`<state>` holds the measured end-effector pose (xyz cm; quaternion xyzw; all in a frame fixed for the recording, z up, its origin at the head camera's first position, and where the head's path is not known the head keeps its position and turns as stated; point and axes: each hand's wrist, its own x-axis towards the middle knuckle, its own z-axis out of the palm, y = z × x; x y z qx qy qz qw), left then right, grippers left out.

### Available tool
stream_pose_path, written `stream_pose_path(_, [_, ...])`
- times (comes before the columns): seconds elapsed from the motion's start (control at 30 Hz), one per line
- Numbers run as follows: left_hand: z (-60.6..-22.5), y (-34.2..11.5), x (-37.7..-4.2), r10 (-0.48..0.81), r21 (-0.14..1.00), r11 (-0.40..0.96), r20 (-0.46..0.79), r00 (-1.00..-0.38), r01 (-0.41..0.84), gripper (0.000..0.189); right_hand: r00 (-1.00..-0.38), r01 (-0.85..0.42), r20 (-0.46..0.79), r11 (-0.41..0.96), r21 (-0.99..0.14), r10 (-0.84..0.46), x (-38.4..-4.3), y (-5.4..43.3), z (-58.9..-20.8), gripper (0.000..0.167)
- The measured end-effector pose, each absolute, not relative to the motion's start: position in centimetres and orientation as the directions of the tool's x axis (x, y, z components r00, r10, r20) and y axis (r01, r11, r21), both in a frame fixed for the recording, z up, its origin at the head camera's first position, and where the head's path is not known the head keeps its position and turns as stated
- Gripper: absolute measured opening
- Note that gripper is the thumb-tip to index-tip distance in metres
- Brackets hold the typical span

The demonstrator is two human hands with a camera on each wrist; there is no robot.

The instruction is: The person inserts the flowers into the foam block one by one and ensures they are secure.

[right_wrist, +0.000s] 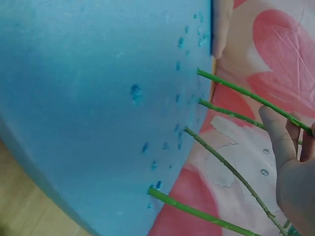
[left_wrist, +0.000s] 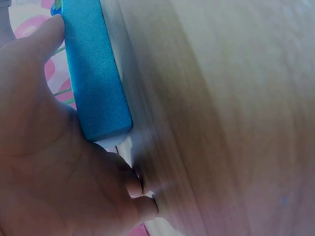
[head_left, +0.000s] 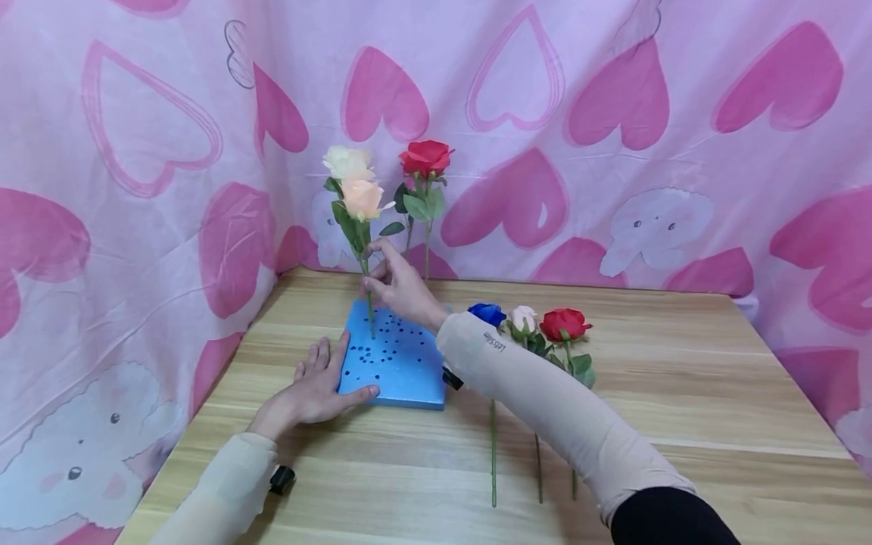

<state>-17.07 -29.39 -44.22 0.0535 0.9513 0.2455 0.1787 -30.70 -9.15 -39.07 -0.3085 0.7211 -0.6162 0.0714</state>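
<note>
My right hand (head_left: pixel 402 286) pinches the green stem (right_wrist: pixel 253 96) of an upright artificial rose between thumb and fingers. A peach rose (head_left: pixel 362 198) and a cream-white rose (head_left: pixel 347 161) overlap above that hand; which of them tops the pinched stem I cannot tell for sure. The stem's lower end meets the blue foam block (head_left: pixel 409 378), whose top is dotted with holes; its depth is hidden. Other stems (right_wrist: pixel 231 169) also stand in the foam, and a red rose (head_left: pixel 426 157) rises behind. My left hand (head_left: pixel 316 386) rests against the block's near left corner, fingers extended, thumb along its front.
Right of the block, a blue rose (head_left: pixel 487 313), a pale pink rose (head_left: pixel 524 318) and another red rose (head_left: pixel 565 324) lie on the wooden table (head_left: pixel 681 378), stems toward me. My right forearm crosses over them. A pink heart-patterned curtain (head_left: pixel 504 189) hangs around the table.
</note>
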Motion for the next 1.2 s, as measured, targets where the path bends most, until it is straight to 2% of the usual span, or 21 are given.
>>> stream_pose_path(0.27, [-44.2, -29.3, -17.0, 0.190, 0.488, 0.873, -0.317, -0.929, 0.012, 0.128, -0.800, -0.357, 0.276, 0.054, -0.932, -0.533, -30.5, -9.0, -39.4, 0.037])
stream_pose_path(0.43, [-44.4, -29.3, -17.0, 0.187, 0.484, 0.875, -0.320, -0.929, 0.009, 0.129, -0.819, -0.314, 0.254, 0.031, -0.949, -0.515, -30.4, -8.7, -39.5, 0.037])
stream_pose_path(0.73, [-44.4, -29.4, -17.1, 0.179, 0.478, 0.878, -0.318, -0.931, 0.006, 0.129, -0.826, -0.283, 0.234, 0.019, -0.959, -0.513, -30.4, -8.1, -39.5, 0.029])
stream_pose_path(0.93, [-44.4, -29.2, -17.0, 0.177, 0.476, 0.880, -0.321, -0.930, 0.003, 0.130, -0.825, -0.251, 0.209, 0.010, -0.968, -0.526, -30.1, -7.1, -39.3, 0.037])
stream_pose_path(1.2, [-44.3, -29.4, -16.9, 0.192, 0.487, 0.873, -0.304, -0.933, 0.021, 0.129, -0.814, -0.234, 0.216, -0.036, -0.972, -0.539, -29.9, -5.6, -39.4, 0.062])
